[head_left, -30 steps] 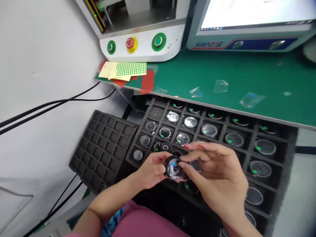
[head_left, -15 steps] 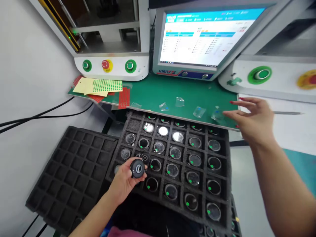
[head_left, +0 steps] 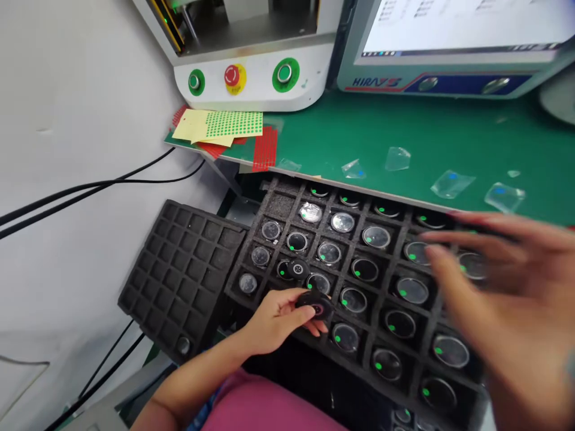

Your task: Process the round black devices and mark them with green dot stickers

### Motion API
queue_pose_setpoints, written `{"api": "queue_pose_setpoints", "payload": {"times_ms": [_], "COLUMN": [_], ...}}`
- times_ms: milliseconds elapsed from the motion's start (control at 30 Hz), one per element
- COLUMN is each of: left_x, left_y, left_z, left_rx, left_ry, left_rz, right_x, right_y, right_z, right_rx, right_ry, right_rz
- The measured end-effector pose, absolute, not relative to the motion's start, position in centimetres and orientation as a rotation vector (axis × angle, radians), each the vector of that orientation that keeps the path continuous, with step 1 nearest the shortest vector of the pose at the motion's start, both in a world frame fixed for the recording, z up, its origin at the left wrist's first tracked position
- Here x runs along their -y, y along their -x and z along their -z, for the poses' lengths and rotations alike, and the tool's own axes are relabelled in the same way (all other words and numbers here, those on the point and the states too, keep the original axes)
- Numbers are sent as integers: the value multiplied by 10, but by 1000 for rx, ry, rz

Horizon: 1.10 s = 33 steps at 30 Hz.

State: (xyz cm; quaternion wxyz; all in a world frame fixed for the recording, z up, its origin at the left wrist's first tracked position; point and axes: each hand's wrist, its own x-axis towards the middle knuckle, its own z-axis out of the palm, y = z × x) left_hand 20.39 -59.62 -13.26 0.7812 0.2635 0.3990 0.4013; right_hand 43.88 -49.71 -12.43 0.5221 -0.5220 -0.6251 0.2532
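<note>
Black round device (head_left: 320,298) in left fingers (head_left: 302,315), right fingers (head_left: 449,278) parted, monitor (head_left: 458,30) lettering (head_left: 376,82) beginning "HIRA"

Wearing a solid pink top (head_left: 265,404), matte, with soft shading and no print visible on the part in view. Can't read collar or hem, cut off by the bottom edge. Showing a narrow strip of blue patterned cloth (head_left: 203,416) right beside the pink, mottled lighter and darker; too little in view to tell which garment. Bare to the forearm on the left hand (head_left: 281,317) side. Wearing red polish on the right hand (head_left: 516,293), nails smeared by blur. Greyish-blue patch near that wrist, too blurred to identify.
</note>
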Motion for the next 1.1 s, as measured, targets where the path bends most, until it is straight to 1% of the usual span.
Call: {"api": "queue_pose_setpoints", "payload": {"times_ms": [33, 100, 167, 333, 467, 533, 667, 800, 900, 1000, 1100], "left_x": [597, 600, 601, 598, 593, 589, 576, 558, 551, 553, 558], "left_y": [-206, -210, -213, -213, -211, -211, -212, -209, -207, -208, -211], "left_z": [133, 133, 132, 126, 124, 124, 123, 120, 121, 126, 129], "left_rx": [-923, -1036, -1114, -1116, -1122, -1116, -907, -813, -716, -694, -671], "left_ry": [-621, -700, -732, -835, -1090, -1188, -1313, -1694, -1884, -1874, -1554], "left_rz": [-886, -931, -970, -1011, -1014, -1072, -1280, -1380, -1420, -1470, -1535], "right_x": [513, 538, 553, 566, 567, 565, 559, 554, 552, 554, 559], "right_y": [-422, -398, -386, -379, -376, -374, -370, -360, -352, -349, -350], "right_z": [122, 120, 121, 118, 116, 117, 117, 105, 95, 91, 95], "right_rx": [1563, 1599, 1548, 1328, 1198, 1086, 574, -60, -299, -354, -221], "right_ry": [1095, 1072, 1115, 1120, 1101, 1097, 1125, 1329, 1406, 1375, 1327], "right_rz": [-707, -963, -1109, -1269, -1344, -1412, -1595, -1738, -1814, -1880, -1903]}}
